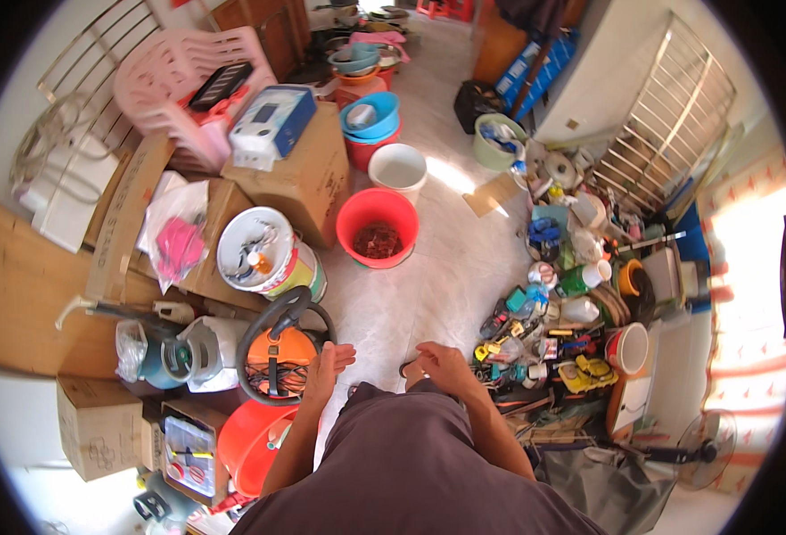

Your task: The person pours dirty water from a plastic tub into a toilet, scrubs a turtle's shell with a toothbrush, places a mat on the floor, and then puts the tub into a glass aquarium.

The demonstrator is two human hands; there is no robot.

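Note:
My left hand (330,368) is stretched out flat in front of my body, with nothing in it. Close beside it on the left stands an orange vacuum cleaner (286,348) with a black hose looped over it. My right hand (441,364) hangs over the floor near my foot, its fingers loosely bent and holding nothing. Ahead of both hands a red bucket (377,200) stands on the floor with dark reddish-brown matter at its bottom. A white bucket (398,167) is just behind it. Left of these stands a large paint pail (299,267), with a bottle and metal items on top.
Tools and household items (533,328) are piled on the floor at the right. Cardboard boxes (299,180) and a pink plastic chair (165,73) line the left. A red tub (245,435) stands by my left forearm. Flattened cardboard (493,194) lies on the grey floor (393,314).

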